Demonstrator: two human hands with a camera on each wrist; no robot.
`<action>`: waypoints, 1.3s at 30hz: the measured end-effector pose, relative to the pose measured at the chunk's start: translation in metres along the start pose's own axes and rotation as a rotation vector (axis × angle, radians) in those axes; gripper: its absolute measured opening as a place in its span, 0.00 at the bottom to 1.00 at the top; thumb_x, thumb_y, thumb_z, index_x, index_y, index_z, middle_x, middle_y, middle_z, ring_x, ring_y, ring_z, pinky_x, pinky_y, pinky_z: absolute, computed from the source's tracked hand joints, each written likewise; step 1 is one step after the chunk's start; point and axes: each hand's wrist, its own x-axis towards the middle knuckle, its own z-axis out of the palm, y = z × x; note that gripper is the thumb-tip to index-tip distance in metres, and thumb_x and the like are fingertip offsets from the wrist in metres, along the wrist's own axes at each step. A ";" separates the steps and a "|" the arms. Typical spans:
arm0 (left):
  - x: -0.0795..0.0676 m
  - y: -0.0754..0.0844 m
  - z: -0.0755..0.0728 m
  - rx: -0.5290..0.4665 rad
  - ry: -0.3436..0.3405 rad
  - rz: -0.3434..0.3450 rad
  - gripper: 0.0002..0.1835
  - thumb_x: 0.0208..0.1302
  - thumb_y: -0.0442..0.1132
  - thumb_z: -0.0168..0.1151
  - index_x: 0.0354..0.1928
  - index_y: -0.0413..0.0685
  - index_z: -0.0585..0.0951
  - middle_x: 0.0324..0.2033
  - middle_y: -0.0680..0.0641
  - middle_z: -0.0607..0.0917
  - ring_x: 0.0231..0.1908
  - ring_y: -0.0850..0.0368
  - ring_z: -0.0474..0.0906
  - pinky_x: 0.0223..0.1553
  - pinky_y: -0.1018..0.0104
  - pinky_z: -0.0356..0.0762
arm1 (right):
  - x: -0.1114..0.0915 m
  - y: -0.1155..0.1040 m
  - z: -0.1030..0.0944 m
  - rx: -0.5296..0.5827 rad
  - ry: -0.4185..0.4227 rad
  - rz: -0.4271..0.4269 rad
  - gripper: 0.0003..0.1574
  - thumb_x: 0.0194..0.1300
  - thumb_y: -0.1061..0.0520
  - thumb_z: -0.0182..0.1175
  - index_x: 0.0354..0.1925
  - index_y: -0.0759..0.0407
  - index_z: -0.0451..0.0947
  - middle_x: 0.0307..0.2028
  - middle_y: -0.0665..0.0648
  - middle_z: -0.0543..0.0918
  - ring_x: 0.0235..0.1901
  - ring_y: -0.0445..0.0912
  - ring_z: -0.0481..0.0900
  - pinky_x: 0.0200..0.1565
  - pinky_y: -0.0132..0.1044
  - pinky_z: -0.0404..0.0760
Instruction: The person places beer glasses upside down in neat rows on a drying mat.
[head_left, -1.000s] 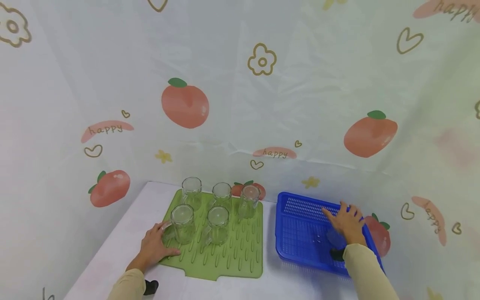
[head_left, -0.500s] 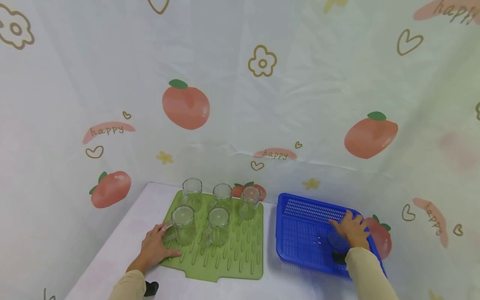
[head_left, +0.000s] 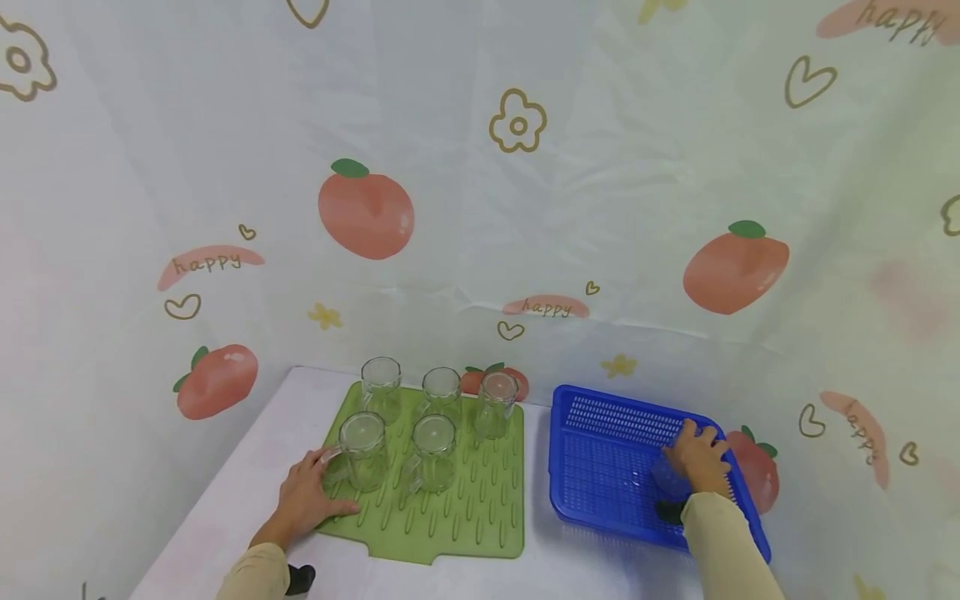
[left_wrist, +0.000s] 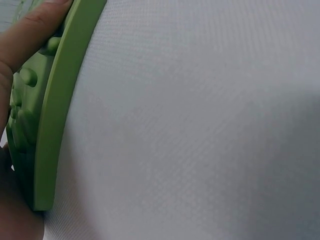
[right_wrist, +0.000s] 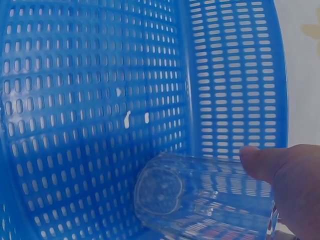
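Observation:
My left hand [head_left: 302,500] rests on the left edge of a green drying mat [head_left: 480,517], fingers by the handle of the front-left glass mug [head_left: 366,467]. The left wrist view shows its thumb [left_wrist: 37,32] lying on the ribbed top of the mat. On the right, my right hand [head_left: 701,460] reaches into a blue plastic basket [head_left: 637,398] and holds a clear glass mug [right_wrist: 200,195]. In the right wrist view the thumb [right_wrist: 257,162] presses the mug's side near its open end, with its base toward the basket's middle. The other fingers are hidden there.
Several more glass mugs stand on the mat: one at front centre [head_left: 433,467], others along the back [head_left: 441,396]. A strip of white tabletop [head_left: 536,492] separates mat and basket. Behind hangs a white printed cloth [head_left: 450,208].
My right hand has moved slightly within the basket, and its thumb and fingers have closed in on the mug. The left hand stays on the mat's edge.

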 end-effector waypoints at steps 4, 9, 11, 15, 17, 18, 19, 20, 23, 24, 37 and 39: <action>0.000 0.000 0.001 0.000 0.006 0.011 0.65 0.35 0.67 0.82 0.73 0.39 0.67 0.66 0.32 0.70 0.65 0.24 0.65 0.59 0.25 0.67 | -0.005 -0.002 -0.001 0.013 0.009 0.003 0.47 0.76 0.55 0.53 0.74 0.76 0.37 0.69 0.89 0.37 0.68 0.88 0.35 0.66 0.84 0.49; 0.000 0.000 0.000 0.000 0.000 0.014 0.65 0.36 0.67 0.82 0.73 0.38 0.66 0.66 0.31 0.70 0.65 0.24 0.64 0.60 0.24 0.66 | -0.011 -0.005 0.000 0.035 0.004 -0.005 0.48 0.76 0.55 0.53 0.75 0.76 0.37 0.69 0.89 0.37 0.68 0.87 0.36 0.65 0.84 0.50; 0.000 0.000 -0.002 -0.002 -0.001 0.015 0.65 0.36 0.68 0.82 0.73 0.37 0.66 0.66 0.31 0.70 0.65 0.24 0.64 0.60 0.25 0.66 | -0.012 -0.007 0.002 0.035 0.000 -0.004 0.48 0.75 0.55 0.53 0.75 0.76 0.37 0.69 0.89 0.38 0.68 0.87 0.36 0.65 0.84 0.49; 0.000 0.001 -0.002 -0.004 0.004 0.020 0.66 0.36 0.67 0.82 0.73 0.36 0.66 0.65 0.31 0.70 0.65 0.24 0.65 0.59 0.25 0.66 | -0.013 -0.008 0.004 0.025 -0.003 -0.011 0.49 0.76 0.54 0.53 0.75 0.76 0.36 0.69 0.89 0.38 0.68 0.87 0.37 0.65 0.85 0.48; 0.000 0.002 -0.003 -0.006 0.007 0.021 0.66 0.35 0.67 0.82 0.72 0.35 0.66 0.65 0.31 0.70 0.65 0.24 0.65 0.59 0.25 0.66 | -0.014 -0.008 0.004 0.027 0.005 -0.018 0.49 0.76 0.54 0.53 0.75 0.76 0.37 0.69 0.89 0.38 0.68 0.87 0.37 0.66 0.84 0.47; -0.001 0.002 -0.003 -0.005 0.008 0.019 0.66 0.35 0.67 0.82 0.72 0.35 0.66 0.65 0.31 0.70 0.65 0.24 0.65 0.59 0.25 0.66 | -0.015 -0.009 0.004 0.030 0.007 -0.023 0.49 0.76 0.53 0.54 0.75 0.76 0.37 0.69 0.89 0.39 0.68 0.87 0.38 0.66 0.84 0.47; -0.001 0.002 -0.003 -0.007 0.011 0.018 0.66 0.35 0.67 0.82 0.72 0.35 0.67 0.65 0.31 0.70 0.65 0.24 0.65 0.59 0.25 0.66 | -0.016 -0.010 0.004 0.035 0.011 -0.028 0.48 0.76 0.53 0.53 0.75 0.76 0.38 0.69 0.89 0.39 0.68 0.87 0.38 0.66 0.84 0.46; -0.001 0.001 -0.003 -0.005 0.013 0.019 0.66 0.35 0.67 0.82 0.72 0.35 0.67 0.65 0.31 0.70 0.64 0.24 0.65 0.59 0.25 0.66 | -0.017 -0.010 0.004 0.043 0.018 -0.036 0.48 0.76 0.53 0.54 0.75 0.76 0.39 0.69 0.89 0.40 0.68 0.87 0.39 0.66 0.84 0.46; -0.001 -0.001 -0.001 0.001 0.018 0.024 0.66 0.35 0.68 0.82 0.72 0.36 0.66 0.65 0.31 0.70 0.64 0.24 0.65 0.58 0.25 0.67 | -0.019 -0.013 0.005 0.070 0.041 -0.053 0.48 0.75 0.53 0.56 0.75 0.74 0.42 0.69 0.89 0.42 0.68 0.87 0.40 0.65 0.85 0.45; -0.001 -0.002 0.000 0.004 0.019 0.026 0.66 0.35 0.68 0.81 0.73 0.36 0.66 0.65 0.31 0.70 0.64 0.24 0.65 0.58 0.25 0.67 | -0.020 -0.014 0.006 0.078 0.045 -0.059 0.48 0.75 0.53 0.56 0.75 0.74 0.42 0.69 0.88 0.42 0.68 0.86 0.40 0.65 0.85 0.44; -0.002 -0.006 0.003 -0.004 0.033 0.024 0.66 0.34 0.69 0.81 0.72 0.36 0.67 0.66 0.32 0.70 0.64 0.24 0.65 0.59 0.24 0.66 | -0.032 -0.042 0.006 0.098 0.195 -0.194 0.46 0.74 0.51 0.59 0.76 0.68 0.49 0.69 0.85 0.48 0.67 0.83 0.47 0.62 0.83 0.54; -0.001 -0.005 0.004 -0.005 0.032 0.026 0.66 0.34 0.69 0.82 0.72 0.35 0.67 0.67 0.32 0.69 0.65 0.25 0.65 0.59 0.25 0.67 | -0.037 -0.044 0.004 0.109 0.210 -0.205 0.45 0.74 0.51 0.59 0.76 0.67 0.50 0.69 0.84 0.48 0.67 0.83 0.48 0.62 0.82 0.55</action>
